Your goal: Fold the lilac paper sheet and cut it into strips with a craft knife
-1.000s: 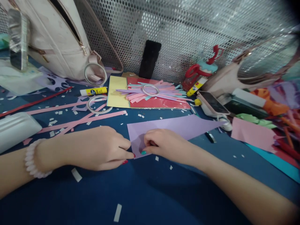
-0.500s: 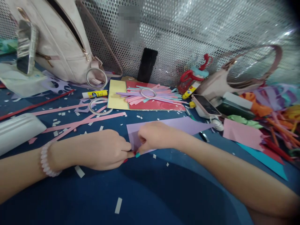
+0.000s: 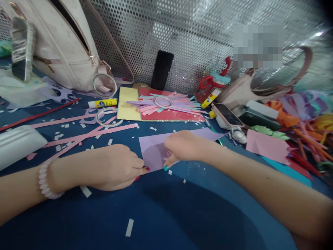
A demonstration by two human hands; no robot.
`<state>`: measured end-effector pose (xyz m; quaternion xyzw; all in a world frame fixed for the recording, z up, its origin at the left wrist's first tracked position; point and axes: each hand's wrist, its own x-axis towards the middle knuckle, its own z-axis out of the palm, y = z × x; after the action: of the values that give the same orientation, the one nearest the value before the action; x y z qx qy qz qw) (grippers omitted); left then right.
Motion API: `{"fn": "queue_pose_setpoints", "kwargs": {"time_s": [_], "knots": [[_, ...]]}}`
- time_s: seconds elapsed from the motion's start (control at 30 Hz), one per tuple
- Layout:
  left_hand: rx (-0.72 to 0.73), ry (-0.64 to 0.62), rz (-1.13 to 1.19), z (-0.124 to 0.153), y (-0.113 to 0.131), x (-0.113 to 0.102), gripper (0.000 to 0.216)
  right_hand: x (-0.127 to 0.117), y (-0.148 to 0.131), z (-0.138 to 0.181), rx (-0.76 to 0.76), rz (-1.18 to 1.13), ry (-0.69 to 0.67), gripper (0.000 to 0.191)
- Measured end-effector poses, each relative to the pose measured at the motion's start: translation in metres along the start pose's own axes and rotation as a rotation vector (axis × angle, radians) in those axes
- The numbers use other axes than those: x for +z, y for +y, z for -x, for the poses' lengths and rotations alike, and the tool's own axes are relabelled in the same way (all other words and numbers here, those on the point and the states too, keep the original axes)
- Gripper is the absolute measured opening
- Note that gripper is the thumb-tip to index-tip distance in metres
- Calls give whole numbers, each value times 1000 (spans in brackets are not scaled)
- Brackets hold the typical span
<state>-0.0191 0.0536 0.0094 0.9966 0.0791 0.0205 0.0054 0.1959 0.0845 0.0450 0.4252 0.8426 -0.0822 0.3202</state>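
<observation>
A sheet of purple paper point(image 3: 153, 150) lies on the blue table, its right end narrowing toward a point. My left hand point(image 3: 109, 166), with a beaded bracelet on the wrist, is closed with its fingertips on the near left corner of the sheet. Over the middle of the paper, my right hand point(image 3: 185, 147) has curled fingers, and its thumb presses down on the near edge. The right forearm is above the table in front of the sheet's right part. Small white paper scraps point(image 3: 129, 227) lie around both hands.
Behind the paper lies a red and yellow sheet point(image 3: 128, 104) with paper strips and a tape ring point(image 3: 163, 101) on top. Glue sticks point(image 3: 106, 103), a black phone point(image 3: 162, 70), a backpack point(image 3: 70, 69) and a handbag point(image 3: 234, 90) stand around. Coloured paper point(image 3: 267, 144) is piled at right.
My right hand has slid to the right along the near edge of the purple paper, away from the left fingertips. My left hand stays at the corner. The view has shifted slightly.
</observation>
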Motion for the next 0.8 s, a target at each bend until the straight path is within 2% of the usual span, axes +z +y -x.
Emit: {"fn": "queue_pose_setpoints", "kwargs": {"time_s": [0.17,0.3,0.5,0.67,0.8], "knots": [[9,25,41,0,-1,0,19,2,6,4,66,-21,-19,40],[17,65,79,1,-3,3,23,8,13,6,41,-77,4,40],[-17,78,168,2,-7,10,30,21,25,12,-143,-489,41,19],[-92,166,189,0,-9,15,27,26,17,18,-150,-643,117,13],[-41,137,177,1,-9,18,29,26,8,14,-121,-604,179,20]]}}
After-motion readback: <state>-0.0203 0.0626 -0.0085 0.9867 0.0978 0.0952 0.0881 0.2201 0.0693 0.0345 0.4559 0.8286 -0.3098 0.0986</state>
